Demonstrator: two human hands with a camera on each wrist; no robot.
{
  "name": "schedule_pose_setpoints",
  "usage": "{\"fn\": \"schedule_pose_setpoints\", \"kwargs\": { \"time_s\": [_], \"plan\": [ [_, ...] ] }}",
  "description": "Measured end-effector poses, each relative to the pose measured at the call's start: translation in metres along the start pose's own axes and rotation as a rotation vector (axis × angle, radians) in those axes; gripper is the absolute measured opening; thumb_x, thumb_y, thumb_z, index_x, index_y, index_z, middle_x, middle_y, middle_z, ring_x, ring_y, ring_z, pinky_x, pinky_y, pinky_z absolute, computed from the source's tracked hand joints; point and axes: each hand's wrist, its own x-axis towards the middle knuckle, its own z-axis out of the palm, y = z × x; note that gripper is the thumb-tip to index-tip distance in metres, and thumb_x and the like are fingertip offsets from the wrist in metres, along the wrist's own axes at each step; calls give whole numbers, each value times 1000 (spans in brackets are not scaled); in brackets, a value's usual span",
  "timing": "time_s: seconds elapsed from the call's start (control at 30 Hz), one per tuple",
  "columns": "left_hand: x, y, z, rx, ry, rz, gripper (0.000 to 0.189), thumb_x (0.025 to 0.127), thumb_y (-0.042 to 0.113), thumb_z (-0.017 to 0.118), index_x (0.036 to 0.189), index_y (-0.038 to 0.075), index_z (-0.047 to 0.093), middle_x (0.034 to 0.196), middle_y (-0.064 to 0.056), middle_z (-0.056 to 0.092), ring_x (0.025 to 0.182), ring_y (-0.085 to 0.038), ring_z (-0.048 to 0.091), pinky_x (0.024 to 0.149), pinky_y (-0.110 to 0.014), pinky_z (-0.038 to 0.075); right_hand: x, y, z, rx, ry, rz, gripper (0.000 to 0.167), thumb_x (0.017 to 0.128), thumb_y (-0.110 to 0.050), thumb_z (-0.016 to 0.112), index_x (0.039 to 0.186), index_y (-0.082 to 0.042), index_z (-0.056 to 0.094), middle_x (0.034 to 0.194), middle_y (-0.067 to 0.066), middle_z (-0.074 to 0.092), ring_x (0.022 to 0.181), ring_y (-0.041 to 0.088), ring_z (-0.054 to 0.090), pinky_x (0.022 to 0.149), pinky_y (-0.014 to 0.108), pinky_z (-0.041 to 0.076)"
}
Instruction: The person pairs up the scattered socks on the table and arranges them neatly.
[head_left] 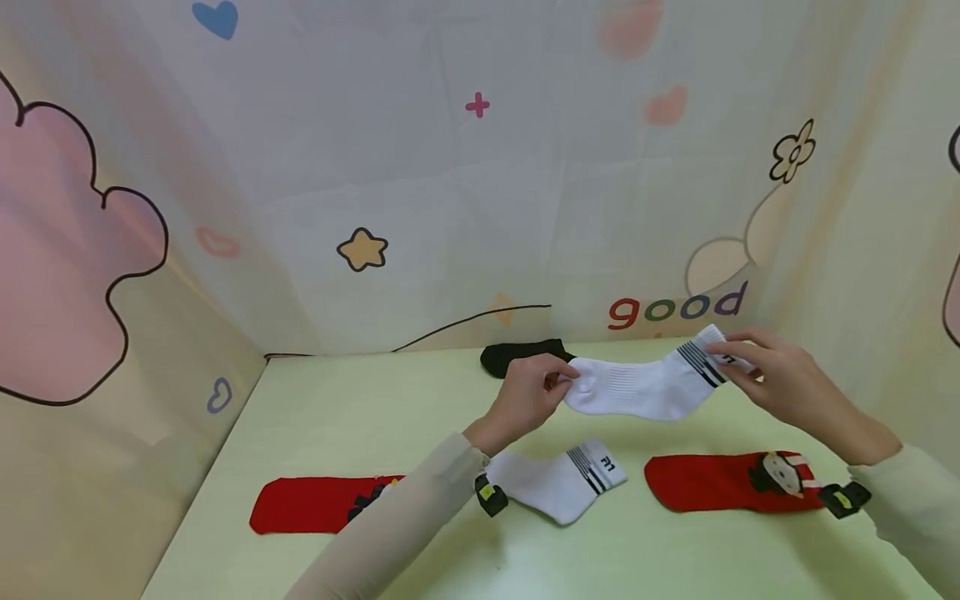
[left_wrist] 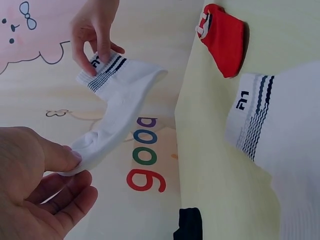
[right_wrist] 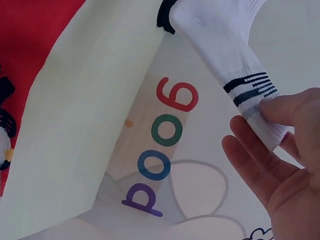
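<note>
A white sock with dark stripes at its cuff is stretched between both hands above the table. My left hand pinches its toe end between thumb and fingers. At the cuff, my right hand grips the ribbed edge, the thumb over the stripes in the right wrist view. A second white sock with matching stripes lies flat below, partly behind the left wrist. Behind the left hand is a black sock, partly covered by the hand and the held sock.
One red sock lies at the left, partly under the left forearm. Another red sock with a cartoon figure lies at the right, near the right wrist. The pale green table meets a printed curtain at the back.
</note>
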Motion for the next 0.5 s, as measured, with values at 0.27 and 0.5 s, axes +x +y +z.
{"fn": "schedule_pose_setpoints", "kwargs": {
  "time_s": [0.27,0.5],
  "plan": [
    [-11,-7,-13,-12,41,1,12,92,-1,73,101,3,79,95,-6,75,73,-13,60,67,-19,52,9,-12,4,39,10,-24,55,57,17,91,107,-3,77,108,16,67,82,29,68,67,9,50],
    [-20,-15,-22,-42,88,-9,13,90,-5,72,99,1,79,93,-8,75,73,-16,64,68,-31,59,16,-25,8,51,11,-26,51,61,16,90,106,-2,76,108,15,67,83,29,67,68,8,50]
  ]
}}
